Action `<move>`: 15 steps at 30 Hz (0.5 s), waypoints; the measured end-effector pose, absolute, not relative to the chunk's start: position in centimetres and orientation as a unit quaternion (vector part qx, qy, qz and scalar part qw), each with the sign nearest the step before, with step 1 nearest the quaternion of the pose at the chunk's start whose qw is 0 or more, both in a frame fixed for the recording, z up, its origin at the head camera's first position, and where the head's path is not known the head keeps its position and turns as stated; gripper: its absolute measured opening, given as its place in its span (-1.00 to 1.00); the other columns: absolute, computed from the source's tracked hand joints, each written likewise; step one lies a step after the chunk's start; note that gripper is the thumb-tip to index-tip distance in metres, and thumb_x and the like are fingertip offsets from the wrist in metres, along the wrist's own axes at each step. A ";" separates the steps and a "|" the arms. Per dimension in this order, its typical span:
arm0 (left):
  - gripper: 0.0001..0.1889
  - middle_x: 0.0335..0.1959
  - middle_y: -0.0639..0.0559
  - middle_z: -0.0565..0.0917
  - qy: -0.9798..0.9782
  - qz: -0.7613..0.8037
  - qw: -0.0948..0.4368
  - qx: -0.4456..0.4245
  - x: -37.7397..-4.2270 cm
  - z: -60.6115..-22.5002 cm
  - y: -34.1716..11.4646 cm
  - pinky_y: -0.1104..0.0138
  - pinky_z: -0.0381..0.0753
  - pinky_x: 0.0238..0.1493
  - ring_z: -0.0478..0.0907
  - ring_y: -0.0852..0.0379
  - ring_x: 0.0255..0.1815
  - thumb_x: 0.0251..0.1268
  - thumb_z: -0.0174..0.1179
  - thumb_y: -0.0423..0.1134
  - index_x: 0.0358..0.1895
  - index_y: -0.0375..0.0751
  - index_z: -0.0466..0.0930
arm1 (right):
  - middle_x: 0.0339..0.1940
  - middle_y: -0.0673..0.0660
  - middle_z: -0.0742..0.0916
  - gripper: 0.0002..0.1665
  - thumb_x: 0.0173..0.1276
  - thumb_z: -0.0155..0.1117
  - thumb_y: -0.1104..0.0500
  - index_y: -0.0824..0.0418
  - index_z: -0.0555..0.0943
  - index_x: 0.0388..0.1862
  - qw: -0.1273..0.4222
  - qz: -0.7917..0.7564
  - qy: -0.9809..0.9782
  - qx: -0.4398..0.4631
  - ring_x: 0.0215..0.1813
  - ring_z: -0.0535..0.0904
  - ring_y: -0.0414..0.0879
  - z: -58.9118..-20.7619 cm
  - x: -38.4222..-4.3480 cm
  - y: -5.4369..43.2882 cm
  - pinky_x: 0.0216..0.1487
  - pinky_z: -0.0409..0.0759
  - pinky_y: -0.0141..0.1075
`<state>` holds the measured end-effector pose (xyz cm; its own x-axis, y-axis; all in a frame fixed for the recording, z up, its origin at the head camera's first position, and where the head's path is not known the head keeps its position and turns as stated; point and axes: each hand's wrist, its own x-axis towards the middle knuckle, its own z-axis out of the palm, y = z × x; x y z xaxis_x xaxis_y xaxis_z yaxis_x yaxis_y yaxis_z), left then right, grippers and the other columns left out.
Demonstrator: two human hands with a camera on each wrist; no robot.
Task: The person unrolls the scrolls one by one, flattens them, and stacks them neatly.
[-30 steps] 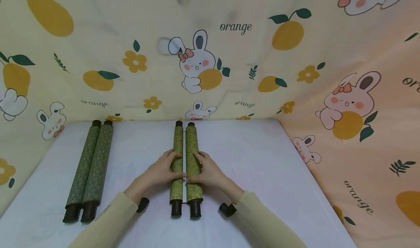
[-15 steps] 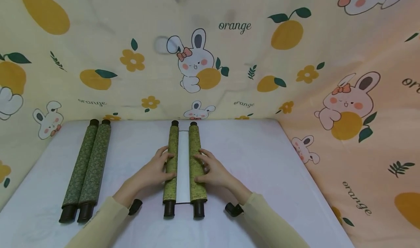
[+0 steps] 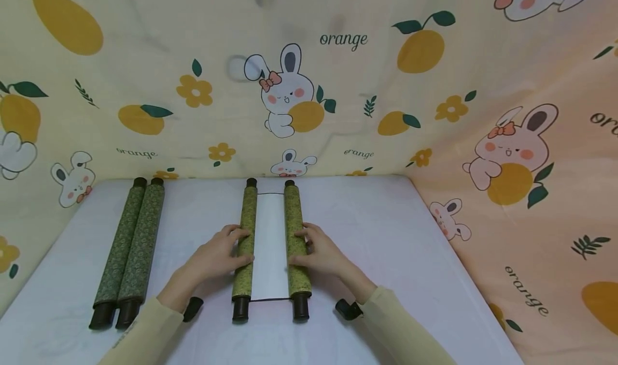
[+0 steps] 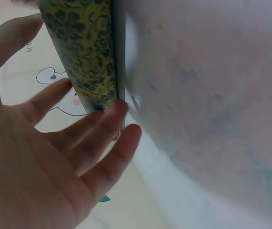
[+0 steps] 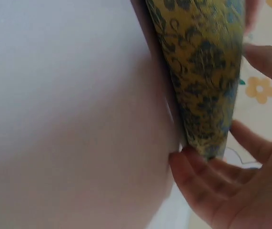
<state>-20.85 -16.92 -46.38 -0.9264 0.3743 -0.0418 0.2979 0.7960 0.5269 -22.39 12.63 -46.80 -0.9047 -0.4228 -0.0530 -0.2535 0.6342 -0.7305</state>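
Note:
A yellow-green patterned scroll lies partly unrolled on the white table, a strip of blank white paper (image 3: 270,247) showing between its two rolls. My left hand (image 3: 214,255) holds the left roll (image 3: 247,214), thumb and fingers on either side of it. On the right roll (image 3: 295,214), my right hand (image 3: 325,252) has a like grip. Dark knobs stick out at the ends of both rolls. In the left wrist view, fingertips (image 4: 119,109) touch the patterned cover near its edge. Fingertips (image 5: 188,162) also meet the roll in the right wrist view.
To the left, a second scroll (image 3: 140,241) in darker green cloth lies rolled up as two rolls side by side. Behind the white table (image 3: 386,236) hangs a cream cloth (image 3: 357,86) printed with rabbits and oranges, which continues along the sides.
Both hands have moved apart, the left one leftward and the right one rightward. The two rolls have gone with them, and the white paper between them has widened from a thin gap.

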 end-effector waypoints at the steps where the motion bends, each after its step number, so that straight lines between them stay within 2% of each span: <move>1: -0.29 0.47 -0.44 0.35 0.947 0.261 0.072 0.171 -20.8 -46.4 -16.9 -0.28 0.59 0.09 0.40 -0.45 0.40 0.40 0.33 0.09 0.44 -0.27 0.44 | 0.62 0.33 0.30 -0.15 0.24 0.60 -0.09 0.22 0.51 0.41 0.106 -0.383 0.899 -0.182 0.21 0.55 0.11 -46.9 -22.3 12.5 0.25 0.54 0.07; 3: -0.23 0.43 -0.45 0.38 0.952 0.254 0.074 0.152 -20.7 -46.4 -16.7 -0.26 0.59 0.10 0.42 -0.42 0.38 0.36 0.35 0.16 0.42 -0.33 0.42 | 0.58 0.34 0.33 -0.07 0.15 0.67 -0.11 0.23 0.49 0.39 0.103 -0.385 0.901 -0.173 0.19 0.54 0.11 -46.9 -22.3 12.4 0.23 0.55 0.05; 7: -0.10 0.36 -0.48 0.44 0.959 0.239 0.084 0.127 -20.6 -46.3 -16.7 -0.22 0.60 0.08 0.47 -0.40 0.32 0.25 0.41 0.23 0.38 -0.44 0.36 | 0.49 0.31 0.40 -0.04 0.12 0.70 -0.05 0.21 0.44 0.41 0.105 -0.390 0.899 -0.166 0.13 0.53 0.06 -47.0 -22.2 12.6 0.12 0.59 -0.02; 10: -0.07 0.32 -0.48 0.47 0.958 0.244 0.090 0.121 -20.6 -46.2 -16.9 -0.20 0.61 0.07 0.50 -0.39 0.29 0.21 0.46 0.20 0.38 -0.47 0.34 | 0.45 0.30 0.42 -0.04 0.12 0.69 0.01 0.20 0.41 0.43 0.110 -0.398 0.896 -0.161 0.11 0.53 0.04 -47.0 -22.2 13.2 0.08 0.59 -0.06; 15: -0.08 0.31 -0.46 0.47 0.952 0.265 0.095 0.118 -20.5 -46.7 -17.5 -0.17 0.60 0.13 0.51 -0.36 0.29 0.24 0.46 0.13 0.41 -0.50 0.30 | 0.45 0.30 0.42 -0.05 0.15 0.67 0.05 0.21 0.41 0.45 0.117 -0.414 0.890 -0.153 0.14 0.53 0.08 -46.9 -22.1 14.1 0.11 0.59 -0.03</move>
